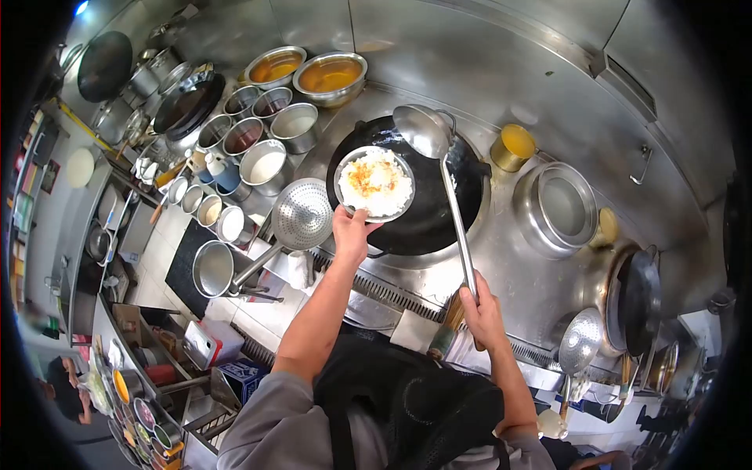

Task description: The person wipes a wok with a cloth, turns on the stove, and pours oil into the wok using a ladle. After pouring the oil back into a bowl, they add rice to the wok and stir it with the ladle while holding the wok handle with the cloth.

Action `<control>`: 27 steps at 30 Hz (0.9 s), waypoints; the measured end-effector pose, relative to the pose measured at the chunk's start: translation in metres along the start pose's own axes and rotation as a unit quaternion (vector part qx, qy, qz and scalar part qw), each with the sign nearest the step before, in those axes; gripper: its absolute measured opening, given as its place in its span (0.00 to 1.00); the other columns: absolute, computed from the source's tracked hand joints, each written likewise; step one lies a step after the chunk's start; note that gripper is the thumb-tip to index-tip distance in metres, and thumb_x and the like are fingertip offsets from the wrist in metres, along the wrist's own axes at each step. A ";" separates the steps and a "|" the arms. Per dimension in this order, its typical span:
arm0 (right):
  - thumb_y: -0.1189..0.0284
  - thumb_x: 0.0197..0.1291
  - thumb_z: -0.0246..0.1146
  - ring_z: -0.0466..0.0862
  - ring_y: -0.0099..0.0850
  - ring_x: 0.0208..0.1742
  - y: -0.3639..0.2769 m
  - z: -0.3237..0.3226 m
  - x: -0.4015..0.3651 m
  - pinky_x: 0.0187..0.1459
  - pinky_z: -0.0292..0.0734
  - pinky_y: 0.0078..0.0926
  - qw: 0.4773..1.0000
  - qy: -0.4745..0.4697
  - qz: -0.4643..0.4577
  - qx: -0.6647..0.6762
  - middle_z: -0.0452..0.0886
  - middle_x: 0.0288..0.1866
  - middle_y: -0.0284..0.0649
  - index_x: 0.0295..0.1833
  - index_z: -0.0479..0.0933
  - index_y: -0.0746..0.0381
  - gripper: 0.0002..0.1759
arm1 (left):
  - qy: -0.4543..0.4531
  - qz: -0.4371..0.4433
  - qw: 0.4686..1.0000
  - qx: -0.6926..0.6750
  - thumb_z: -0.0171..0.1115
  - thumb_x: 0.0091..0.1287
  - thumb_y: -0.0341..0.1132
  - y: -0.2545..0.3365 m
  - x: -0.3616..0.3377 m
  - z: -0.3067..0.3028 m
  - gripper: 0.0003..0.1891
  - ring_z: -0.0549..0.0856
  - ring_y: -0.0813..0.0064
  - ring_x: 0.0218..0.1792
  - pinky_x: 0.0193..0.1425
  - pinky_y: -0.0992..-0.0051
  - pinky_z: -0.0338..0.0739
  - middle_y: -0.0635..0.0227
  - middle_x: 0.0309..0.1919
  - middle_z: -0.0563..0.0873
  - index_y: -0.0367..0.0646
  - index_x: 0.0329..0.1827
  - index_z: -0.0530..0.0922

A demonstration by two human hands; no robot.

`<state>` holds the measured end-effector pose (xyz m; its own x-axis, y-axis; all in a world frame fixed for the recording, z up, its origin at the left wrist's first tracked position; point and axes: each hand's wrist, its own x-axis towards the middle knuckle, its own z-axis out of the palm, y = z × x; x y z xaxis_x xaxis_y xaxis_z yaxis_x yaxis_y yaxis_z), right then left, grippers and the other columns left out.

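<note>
My left hand point(349, 232) grips the near rim of a metal plate point(341, 182) heaped with white rice and orange bits, held over the black wok point(427, 223). A long steel ladle point(423, 129) is in my right hand point(482, 313), which holds its handle near the stove's front edge. The ladle's bowl hangs over the wok's far rim, just right of the plate. The wok looks dark inside beneath the plate.
Left of the wok stand several steel seasoning pots point(262, 164) and a perforated strainer point(301, 213). Two big bowls of orange liquid point(330, 77) sit at the back. A lidded steel pot point(562, 205), a yellow cup point(513, 146) and another wok point(638, 301) are on the right.
</note>
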<state>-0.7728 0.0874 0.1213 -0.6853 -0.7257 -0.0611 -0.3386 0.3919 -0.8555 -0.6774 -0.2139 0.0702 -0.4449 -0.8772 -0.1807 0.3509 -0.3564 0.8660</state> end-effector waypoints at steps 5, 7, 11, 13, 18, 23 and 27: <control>0.62 0.72 0.57 0.77 0.30 0.27 0.004 0.002 0.002 0.34 0.74 0.30 1.000 -0.005 0.002 -0.020 0.79 0.30 0.45 0.72 0.66 0.63 0.28 | -0.022 -0.020 0.999 0.022 0.52 0.68 0.20 0.006 0.015 0.007 0.15 0.88 0.65 0.45 0.41 0.67 0.90 0.55 0.50 0.83 0.32 0.57 0.70; 0.62 0.72 0.57 0.77 0.34 0.27 -0.005 0.004 0.004 0.35 0.75 0.33 0.998 -0.010 0.027 -0.061 0.79 0.29 0.48 0.72 0.65 0.63 0.28 | -0.048 -0.037 0.998 0.028 0.52 0.68 0.21 0.008 0.024 0.006 0.14 0.88 0.65 0.46 0.43 0.66 0.90 0.55 0.50 0.83 0.32 0.57 0.70; 0.59 0.73 0.56 0.84 0.60 0.43 -0.040 0.016 0.008 0.46 0.77 0.45 0.986 -0.050 0.141 -0.079 0.84 0.38 0.60 0.70 0.64 0.64 0.28 | -0.087 -0.061 0.992 0.072 0.52 0.67 0.21 0.011 0.041 -0.001 0.14 0.88 0.65 0.46 0.43 0.66 0.90 0.55 0.50 0.83 0.31 0.55 0.70; 0.60 0.73 0.56 0.85 0.55 0.37 -0.045 0.024 0.005 0.42 0.77 0.44 0.985 -0.091 0.125 -0.078 0.83 0.34 0.59 0.69 0.64 0.64 0.26 | -0.083 -0.078 0.990 0.085 0.52 0.67 0.20 0.004 0.052 -0.001 0.13 0.88 0.64 0.46 0.41 0.66 0.91 0.54 0.49 0.83 0.30 0.54 0.70; 0.68 0.72 0.56 0.67 0.21 0.11 -0.094 0.048 0.012 0.14 0.65 0.22 0.921 -0.129 0.270 0.251 0.64 0.19 0.30 0.64 0.63 0.64 0.20 | -0.077 -0.069 0.977 0.185 0.54 0.66 0.20 -0.023 0.070 0.005 0.11 0.89 0.63 0.41 0.37 0.67 0.91 0.51 0.47 0.83 0.26 0.51 0.72; 0.75 0.68 0.57 0.68 0.24 0.11 -0.111 0.063 0.017 0.14 0.66 0.25 0.883 -0.140 0.323 0.310 0.65 0.18 0.33 0.64 0.61 0.64 0.22 | -0.018 0.047 0.931 0.361 0.56 0.60 0.22 -0.087 0.086 0.010 0.18 0.75 0.37 0.48 0.59 0.56 0.73 0.30 0.51 0.67 0.20 0.51 0.66; 0.76 0.66 0.58 0.67 0.23 0.12 -0.125 0.070 0.022 0.14 0.67 0.25 0.859 -0.143 0.370 0.323 0.64 0.18 0.31 0.62 0.62 0.64 0.21 | -0.019 -0.015 0.926 0.377 0.58 0.61 0.24 -0.091 0.090 0.018 0.18 0.79 0.34 0.45 0.56 0.55 0.77 0.31 0.52 0.67 0.21 0.52 0.66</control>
<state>-0.7002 -0.0173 0.1912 -0.3405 -0.5597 -0.7555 0.6135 0.4766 -0.6296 -0.7643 -0.2543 -0.0163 -0.4784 -0.8538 -0.2053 -0.3305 -0.0415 0.9429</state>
